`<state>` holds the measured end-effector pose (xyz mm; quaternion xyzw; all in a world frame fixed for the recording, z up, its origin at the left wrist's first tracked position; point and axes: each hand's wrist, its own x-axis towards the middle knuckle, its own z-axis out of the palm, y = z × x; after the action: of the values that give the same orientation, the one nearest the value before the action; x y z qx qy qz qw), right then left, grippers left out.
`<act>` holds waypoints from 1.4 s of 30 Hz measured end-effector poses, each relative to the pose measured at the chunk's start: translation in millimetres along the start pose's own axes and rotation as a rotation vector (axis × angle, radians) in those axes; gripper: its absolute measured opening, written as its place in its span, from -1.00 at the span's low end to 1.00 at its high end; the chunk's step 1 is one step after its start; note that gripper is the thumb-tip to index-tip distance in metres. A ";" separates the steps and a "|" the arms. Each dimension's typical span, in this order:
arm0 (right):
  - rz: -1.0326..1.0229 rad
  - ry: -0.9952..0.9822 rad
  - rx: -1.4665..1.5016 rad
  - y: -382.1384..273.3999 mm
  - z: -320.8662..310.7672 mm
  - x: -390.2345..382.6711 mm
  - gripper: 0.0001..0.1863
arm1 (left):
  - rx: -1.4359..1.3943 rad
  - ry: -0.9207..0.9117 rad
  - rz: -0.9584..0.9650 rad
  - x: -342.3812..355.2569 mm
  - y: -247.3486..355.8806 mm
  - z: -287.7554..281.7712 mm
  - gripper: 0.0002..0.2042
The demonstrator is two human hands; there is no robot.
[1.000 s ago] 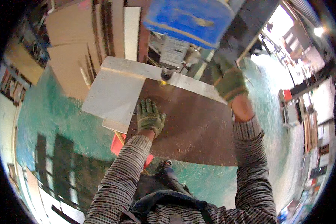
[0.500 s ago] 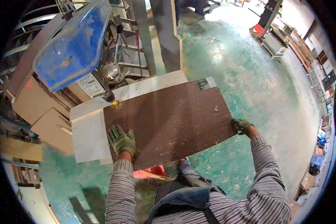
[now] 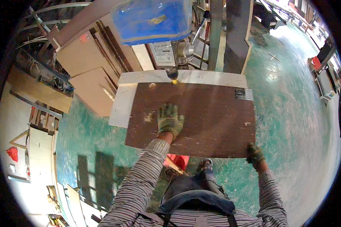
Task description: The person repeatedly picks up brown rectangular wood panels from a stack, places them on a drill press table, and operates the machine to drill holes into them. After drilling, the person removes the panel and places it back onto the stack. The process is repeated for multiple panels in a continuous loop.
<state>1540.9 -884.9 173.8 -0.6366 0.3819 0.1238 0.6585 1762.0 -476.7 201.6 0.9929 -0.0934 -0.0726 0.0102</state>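
Note:
A dark brown board [image 3: 201, 121] lies on the pale worktable [image 3: 223, 77] of a drill press with a blue cover [image 3: 155, 19]. My left hand [image 3: 170, 120], in a greenish work glove, rests flat on the board's left half with fingers spread. At the near right corner my gloved right hand [image 3: 255, 154] grips the board's edge. Above the far edge hangs the drill chuck [image 3: 172, 73], its yellow-tipped bit [image 3: 175, 81] at the board; whether it touches I cannot tell. Left of the bit is a pale round spot [image 3: 152, 86], seemingly a bored hole. A label [image 3: 244, 94] sits at the far right corner.
Brown panels [image 3: 93, 90] lean left of the machine. A grey upright post [image 3: 236, 38] stands behind the table. Below the board, between my feet, is a red container [image 3: 178, 162] with a wooden strip. A cart [image 3: 326, 85] stands far right on the green floor.
My view has turned left. The board has slid left under the bit, and the pale round spot now shows beside it. My left hand lies farther in from the board's left edge.

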 end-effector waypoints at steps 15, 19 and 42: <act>-0.102 -0.432 -0.042 60.4 298.2 17.5 -0.63 | -0.026 0.226 -0.035 2.8 -69.7 11.8 -0.20; 0.118 -0.498 0.142 6.0 302.0 -24.7 -0.64 | 0.010 0.253 -0.058 1.5 -92.3 20.2 -0.19; 0.141 -0.503 0.216 7.2 290.8 -24.6 -0.64 | 0.041 0.278 -0.016 5.3 -84.6 22.1 -0.20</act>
<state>1619.9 -604.5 155.0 -0.4841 0.2607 0.2819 0.7862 1779.4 -394.7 176.1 0.9941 -0.0847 0.0674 0.0023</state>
